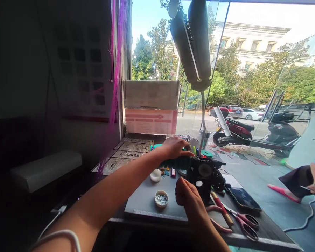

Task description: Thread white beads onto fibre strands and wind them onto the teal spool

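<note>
A black hand-cranked machine point(205, 175) with round wheels stands on a grey mat point(147, 197) on the workbench. My left hand point(174, 147) reaches over its back left, fingers curled down near a dark teal part; what it holds is hidden. Closer in, my right hand point(187, 196) rests closed against the machine's front left side; its fingertips are out of sight.
A small bowl of beads point(161, 199) and a white cap point(155, 175) sit on the mat. Pink-handled scissors point(245, 221), pliers, a pencil and a phone point(243, 198) lie to the right. A desk lamp point(194, 45) hangs overhead. Another person's leg point(301, 178) shows outside at right.
</note>
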Tool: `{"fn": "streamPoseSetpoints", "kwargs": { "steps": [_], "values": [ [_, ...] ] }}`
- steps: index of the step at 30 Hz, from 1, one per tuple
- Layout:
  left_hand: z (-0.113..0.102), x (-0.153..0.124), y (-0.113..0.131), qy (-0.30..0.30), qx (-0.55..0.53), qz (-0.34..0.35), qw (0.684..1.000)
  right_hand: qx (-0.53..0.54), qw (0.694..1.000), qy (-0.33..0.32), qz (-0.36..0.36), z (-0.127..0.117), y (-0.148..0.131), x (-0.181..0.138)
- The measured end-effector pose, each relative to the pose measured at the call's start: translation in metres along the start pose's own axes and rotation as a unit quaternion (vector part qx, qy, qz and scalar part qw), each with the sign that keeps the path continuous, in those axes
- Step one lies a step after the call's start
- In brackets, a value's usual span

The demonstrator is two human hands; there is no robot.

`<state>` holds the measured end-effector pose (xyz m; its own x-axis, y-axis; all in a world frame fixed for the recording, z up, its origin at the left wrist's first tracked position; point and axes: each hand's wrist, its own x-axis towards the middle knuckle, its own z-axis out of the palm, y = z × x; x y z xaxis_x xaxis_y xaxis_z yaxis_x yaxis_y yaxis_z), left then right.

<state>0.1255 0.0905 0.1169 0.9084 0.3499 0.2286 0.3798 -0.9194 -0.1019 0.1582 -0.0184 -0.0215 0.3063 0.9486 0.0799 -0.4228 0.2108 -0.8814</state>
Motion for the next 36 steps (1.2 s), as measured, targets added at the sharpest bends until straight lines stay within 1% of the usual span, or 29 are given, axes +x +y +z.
{"fn": "streamPoseSetpoints", "kwargs": {
  "steps": [3, 7, 10, 11, 13, 15, 17, 19, 21, 24, 27, 30, 34, 36],
  "values": [
    [-0.004, 0.0, 0.009, -0.052, 0.02, -0.033, 0.998, 0.018, 0.998, -0.034, 0.054, -0.002, -0.016, 0.002],
    [-0.005, 0.0, 0.014, -0.125, -0.014, -0.046, 0.991, -0.018, 0.989, -0.106, 0.097, -0.004, -0.038, 0.004],
    [-0.005, -0.001, 0.011, -0.169, -0.037, -0.05, 0.984, -0.053, 0.984, -0.117, 0.126, -0.004, -0.045, 0.002],
    [-0.004, 0.0, 0.01, -0.169, -0.033, -0.051, 0.984, -0.06, 0.982, -0.117, 0.134, -0.004, -0.045, 0.002],
    [-0.001, 0.0, 0.006, -0.14, -0.023, -0.05, 0.989, -0.071, 0.98, -0.122, 0.143, -0.005, -0.043, 0.002],
    [0.003, -0.001, 0.002, -0.084, -0.037, -0.027, 0.995, -0.081, 0.977, -0.127, 0.15, -0.007, -0.039, 0.003],
    [0.004, -0.003, 0.0, -0.024, -0.055, 0.01, 0.998, -0.088, 0.976, -0.132, 0.149, -0.01, -0.035, 0.004],
    [0.004, -0.005, 0.002, 0.011, -0.043, 0.023, 0.999, -0.082, 0.979, -0.133, 0.135, -0.011, -0.033, 0.007],
    [0.002, -0.008, 0.004, 0.011, -0.008, 0.001, 1.0, -0.07, 0.983, -0.127, 0.111, -0.009, -0.032, 0.01],
    [0.003, -0.013, 0.007, -0.01, 0.02, -0.023, 0.999, -0.06, 0.989, -0.109, 0.084, -0.006, -0.032, 0.015],
    [0.007, -0.017, 0.003, -0.028, 0.002, -0.002, 1.0, -0.048, 0.991, -0.102, 0.075, -0.005, -0.03, 0.02],
    [0.009, -0.019, -0.003, -0.044, -0.03, 0.017, 0.998, -0.019, 0.991, -0.108, 0.08, -0.005, -0.028, 0.022],
    [0.006, -0.015, -0.01, -0.071, -0.06, 0.023, 0.995, 0.014, 0.994, -0.092, 0.064, -0.003, -0.03, 0.019],
    [0.003, -0.013, -0.014, -0.075, -0.077, 0.034, 0.994, 0.018, 0.995, -0.083, 0.057, -0.001, -0.032, 0.019]
  ]
}}
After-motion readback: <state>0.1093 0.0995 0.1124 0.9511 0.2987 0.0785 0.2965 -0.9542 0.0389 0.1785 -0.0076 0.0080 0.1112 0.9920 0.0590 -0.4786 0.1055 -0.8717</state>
